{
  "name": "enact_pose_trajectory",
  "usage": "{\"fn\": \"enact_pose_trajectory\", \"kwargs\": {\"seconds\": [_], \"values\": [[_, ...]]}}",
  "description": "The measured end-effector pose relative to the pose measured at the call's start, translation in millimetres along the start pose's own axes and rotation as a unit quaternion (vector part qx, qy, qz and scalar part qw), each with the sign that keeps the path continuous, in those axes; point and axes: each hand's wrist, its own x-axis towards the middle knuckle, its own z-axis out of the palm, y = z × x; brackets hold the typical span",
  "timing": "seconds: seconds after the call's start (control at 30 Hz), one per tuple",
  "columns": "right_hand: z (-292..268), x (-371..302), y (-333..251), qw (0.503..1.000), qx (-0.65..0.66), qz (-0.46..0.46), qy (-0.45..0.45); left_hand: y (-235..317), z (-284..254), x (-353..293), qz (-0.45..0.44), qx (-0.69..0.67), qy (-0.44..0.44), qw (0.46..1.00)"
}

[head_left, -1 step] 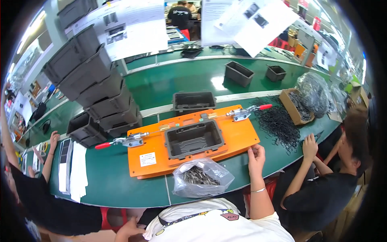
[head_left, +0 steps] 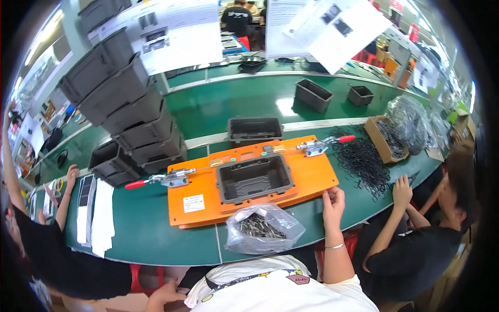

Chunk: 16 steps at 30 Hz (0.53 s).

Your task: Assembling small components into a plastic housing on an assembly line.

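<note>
An orange jig plate (head_left: 306, 179) lies on the green bench in front of me. A grey plastic box (head_left: 253, 178) sits open side up in its middle. A red-handled toggle clamp (head_left: 166, 179) lies at its left and another (head_left: 317, 146) at its back right. My right hand (head_left: 332, 202) rests at the plate's front right corner with its fingers curled; I cannot tell if it holds anything. A clear bag of small metal parts (head_left: 262, 228) lies by the front edge. My left hand (head_left: 165, 295) is low, under the bench edge, its grip hidden.
A second grey box (head_left: 254, 129) stands behind the plate, and tall stacks of grey boxes (head_left: 130, 112) at the left. Loose black parts (head_left: 361, 161) and a cardboard box (head_left: 383, 139) lie right, by a seated co-worker (head_left: 416, 249). Another person (head_left: 36, 255) sits left, by white sheets (head_left: 103, 213).
</note>
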Motion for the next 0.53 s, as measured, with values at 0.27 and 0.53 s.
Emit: {"fn": "enact_pose_trajectory", "kwargs": {"seconds": [0.27,0.53], "values": [[-9,-4,11,1.0,0.013,-0.003,-0.007,-100,48,-19,-0.063,-0.253,-0.328,0.908],[-9,-7,16,0.999,-0.018,-0.006,-0.047,-153,89,-35,0.004,-0.677,-0.098,0.73]]}}
